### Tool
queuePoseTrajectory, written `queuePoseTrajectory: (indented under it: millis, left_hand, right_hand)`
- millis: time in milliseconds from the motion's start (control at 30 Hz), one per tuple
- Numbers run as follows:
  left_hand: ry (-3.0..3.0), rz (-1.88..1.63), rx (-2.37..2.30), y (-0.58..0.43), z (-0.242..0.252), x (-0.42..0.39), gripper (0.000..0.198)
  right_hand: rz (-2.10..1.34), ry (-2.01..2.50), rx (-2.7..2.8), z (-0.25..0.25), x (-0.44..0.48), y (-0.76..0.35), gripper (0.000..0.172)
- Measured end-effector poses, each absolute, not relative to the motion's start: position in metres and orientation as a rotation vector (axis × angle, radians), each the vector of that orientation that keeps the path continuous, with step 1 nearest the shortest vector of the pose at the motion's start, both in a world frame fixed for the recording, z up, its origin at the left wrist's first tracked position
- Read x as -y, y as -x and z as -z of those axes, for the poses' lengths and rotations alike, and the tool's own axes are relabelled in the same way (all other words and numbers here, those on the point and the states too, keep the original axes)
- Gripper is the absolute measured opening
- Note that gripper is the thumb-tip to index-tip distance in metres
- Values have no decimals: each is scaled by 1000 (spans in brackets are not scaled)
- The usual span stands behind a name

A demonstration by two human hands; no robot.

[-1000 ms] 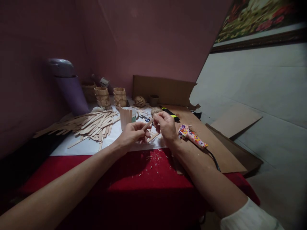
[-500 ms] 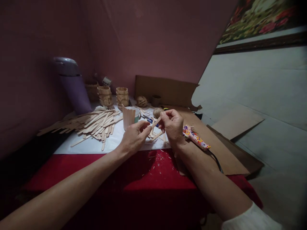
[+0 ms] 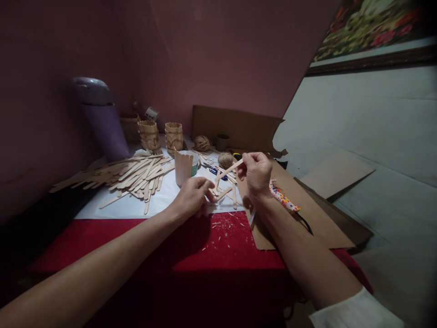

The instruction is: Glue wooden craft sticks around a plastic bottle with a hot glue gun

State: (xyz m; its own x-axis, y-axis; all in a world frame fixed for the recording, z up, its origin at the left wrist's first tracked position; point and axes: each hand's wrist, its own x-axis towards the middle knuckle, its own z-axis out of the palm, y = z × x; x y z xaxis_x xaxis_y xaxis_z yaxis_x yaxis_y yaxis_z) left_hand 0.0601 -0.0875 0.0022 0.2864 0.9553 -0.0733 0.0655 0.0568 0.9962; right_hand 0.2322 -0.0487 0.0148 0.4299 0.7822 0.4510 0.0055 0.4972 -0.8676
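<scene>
My right hand [image 3: 256, 174] pinches one end of a craft stick [image 3: 229, 170], which slants down to the left above the white sheet. Lower and to the left is my left hand [image 3: 195, 197], its fingers loosely bent and a little apart, with no object visible in them. Just behind it stands a tub [image 3: 194, 163] whose near side is covered by upright craft sticks [image 3: 183, 168]. Loose stick pieces [image 3: 224, 194] and blue-handled scissors [image 3: 221, 175] lie between my hands. Beside my right forearm rests a flower-patterned glue gun [image 3: 285, 199], partly hidden.
A heap of craft sticks [image 3: 136, 177] spreads at left before a purple flask [image 3: 105, 127]. Two stick-covered cups [image 3: 174, 137] and twine balls [image 3: 226, 160] stand behind. Cardboard [image 3: 307, 223] covers the right side; wood shavings dot the red cloth [image 3: 218, 255].
My right hand has moved right and slightly up with the craft stick. My left hand has come away from the stick's lower end and shifted slightly down.
</scene>
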Motion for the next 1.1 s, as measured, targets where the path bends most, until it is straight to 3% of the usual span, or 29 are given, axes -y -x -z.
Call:
queuePoseTrajectory:
  millis: [167, 500, 633, 767, 900, 1100]
  left_hand:
    - [-1341, -1002, -1006, -59, -7, 90, 31]
    - [-1270, -921, -802, -58, -10, 90, 3]
    - [-1237, -932, -930, -59, -7, 88, 16]
    - [-1237, -951, -1022, -60, -9, 90, 9]
    - [-1308, -965, -1021, -60, -14, 94, 20]
    - [-1249, -911, -909, -61, -17, 93, 17]
  right_hand:
    - [-723, 828, 1108, -9, 56, -217, 25]
    - [-716, 824, 1070, -5, 50, -218, 28]
    - [-637, 868, 1034, -8, 50, -222, 23]
    - [-620, 886, 1045, -10, 52, -222, 22]
    - [-692, 819, 1115, -7, 55, -216, 25]
    - [-758, 781, 1158, -7, 56, -213, 29]
